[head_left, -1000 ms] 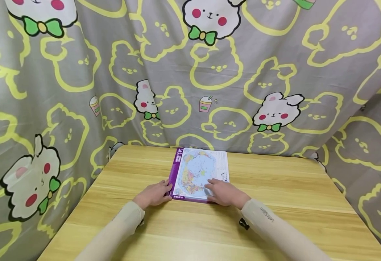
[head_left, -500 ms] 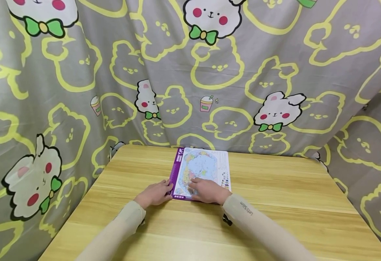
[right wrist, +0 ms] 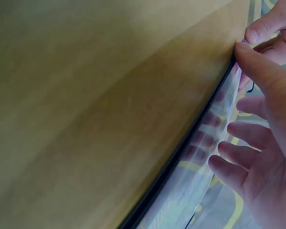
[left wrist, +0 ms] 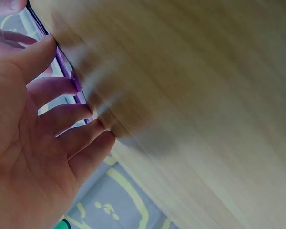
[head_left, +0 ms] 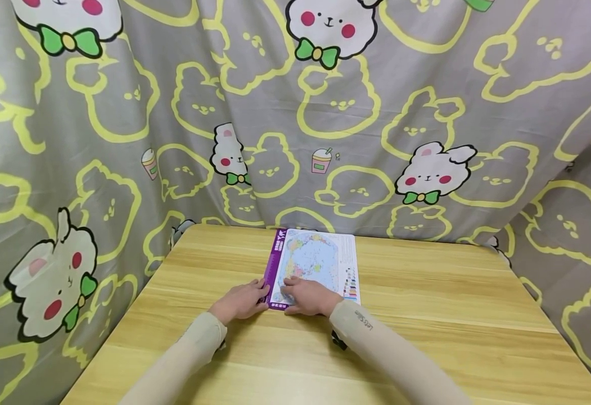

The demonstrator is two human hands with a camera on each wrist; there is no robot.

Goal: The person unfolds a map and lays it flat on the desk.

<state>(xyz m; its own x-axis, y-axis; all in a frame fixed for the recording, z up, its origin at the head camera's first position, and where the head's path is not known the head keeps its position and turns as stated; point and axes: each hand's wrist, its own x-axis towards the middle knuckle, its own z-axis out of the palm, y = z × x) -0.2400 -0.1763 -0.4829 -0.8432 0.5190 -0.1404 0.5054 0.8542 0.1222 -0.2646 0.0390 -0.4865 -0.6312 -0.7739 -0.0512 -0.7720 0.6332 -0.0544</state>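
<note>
A flat, glossy world map (head_left: 315,261) with a purple left border lies on the wooden table. My left hand (head_left: 240,299) is at its lower left corner. In the left wrist view those fingers (left wrist: 69,112) are extended, with their tips along the purple edge. Over the lower left part of the map is my right hand (head_left: 309,296), hiding some of the print. The right wrist view shows its fingers (right wrist: 240,155) spread and mirrored in the shiny surface. Its thumb (right wrist: 257,62) reaches the dark front edge, close to the left hand.
The wooden table (head_left: 427,292) extends around the map on both sides and in front. Behind it and to both sides hangs a grey curtain (head_left: 351,146) printed with yellow outlines and white rabbits. The map's far edge lies near the table's back edge.
My right hand has slid left across the lower part of the map, from its right side toward the left corner, uncovering the coloured legend. The left hand has stayed at the left edge.
</note>
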